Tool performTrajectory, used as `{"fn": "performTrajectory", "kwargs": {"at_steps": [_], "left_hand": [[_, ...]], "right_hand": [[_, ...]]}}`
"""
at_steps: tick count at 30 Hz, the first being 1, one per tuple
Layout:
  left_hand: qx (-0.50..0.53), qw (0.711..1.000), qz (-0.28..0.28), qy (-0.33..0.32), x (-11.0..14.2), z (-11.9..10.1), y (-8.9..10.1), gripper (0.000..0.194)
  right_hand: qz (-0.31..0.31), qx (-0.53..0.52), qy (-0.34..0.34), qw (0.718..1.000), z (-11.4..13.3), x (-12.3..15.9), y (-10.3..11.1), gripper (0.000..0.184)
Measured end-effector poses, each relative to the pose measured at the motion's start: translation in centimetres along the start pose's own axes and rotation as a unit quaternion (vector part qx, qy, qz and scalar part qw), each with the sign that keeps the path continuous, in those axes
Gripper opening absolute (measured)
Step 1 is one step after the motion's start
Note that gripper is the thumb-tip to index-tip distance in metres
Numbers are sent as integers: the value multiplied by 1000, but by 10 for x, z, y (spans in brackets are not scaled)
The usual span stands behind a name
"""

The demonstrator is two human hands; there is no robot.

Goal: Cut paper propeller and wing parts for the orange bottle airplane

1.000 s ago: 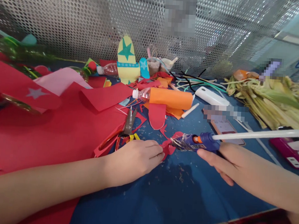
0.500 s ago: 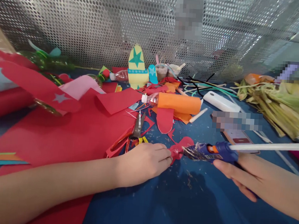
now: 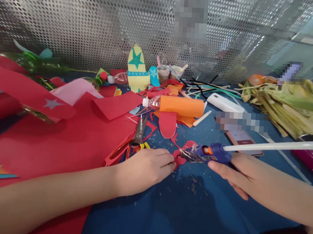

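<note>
My left hand (image 3: 145,169) is closed at the fingertips on a small red paper cutout (image 3: 189,146) with rounded lobes. Wrapped in my right hand (image 3: 237,175) is a blue glue gun (image 3: 215,153), a long white glue stick poking from its back. Its stringy, glue-covered nozzle end lies over the cutout near my left fingertips; whether the tip touches the paper I cannot tell. Just beyond my left hand, scissors (image 3: 139,132) with red and yellow handles lie with their blades apart. A bottle wrapped in orange paper (image 3: 182,107) lies behind the cutout.
Red paper sheets (image 3: 73,136) cover the left side. A yellow paper rocket shape (image 3: 136,68) stands by the perforated metal panel (image 3: 98,25). To the right are a white stick-like device (image 3: 225,103), a phone (image 3: 246,141) and dried husks (image 3: 287,103). Glue strands litter the blue table (image 3: 150,215).
The glue gun has moved left, its nozzle now closer to my left fingertips over the red cutout. The whole view has shifted slightly, so things sit farther left.
</note>
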State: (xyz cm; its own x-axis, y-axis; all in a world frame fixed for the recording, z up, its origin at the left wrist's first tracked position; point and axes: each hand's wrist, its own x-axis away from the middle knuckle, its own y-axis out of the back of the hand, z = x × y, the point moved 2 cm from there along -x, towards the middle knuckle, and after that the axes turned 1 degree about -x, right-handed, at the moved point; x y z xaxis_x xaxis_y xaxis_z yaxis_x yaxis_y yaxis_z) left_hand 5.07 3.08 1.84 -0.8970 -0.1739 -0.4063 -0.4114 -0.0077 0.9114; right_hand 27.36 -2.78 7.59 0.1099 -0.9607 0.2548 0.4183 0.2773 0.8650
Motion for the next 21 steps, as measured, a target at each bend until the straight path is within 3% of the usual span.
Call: {"fn": "performTrajectory", "kwargs": {"at_steps": [2,7,14,18,21], "left_hand": [[0,1000,-1,1,0,0,0,24],[0,1000,8,-2,-1,0,1,23],[0,1000,10,1,-2,0,2,22],[11,1000,14,9,-2,0,0,23],[43,999,2,25,-1,1,-1,23]], "right_hand": [[27,11,-2,1000,4,0,4,54],[-12,46,16,999,10,-3,7,58],[-7,52,21,998,3,-2,5,60],[24,31,-24,999,-1,4,5,58],[24,-42,-76,996,-2,4,7,58]]}}
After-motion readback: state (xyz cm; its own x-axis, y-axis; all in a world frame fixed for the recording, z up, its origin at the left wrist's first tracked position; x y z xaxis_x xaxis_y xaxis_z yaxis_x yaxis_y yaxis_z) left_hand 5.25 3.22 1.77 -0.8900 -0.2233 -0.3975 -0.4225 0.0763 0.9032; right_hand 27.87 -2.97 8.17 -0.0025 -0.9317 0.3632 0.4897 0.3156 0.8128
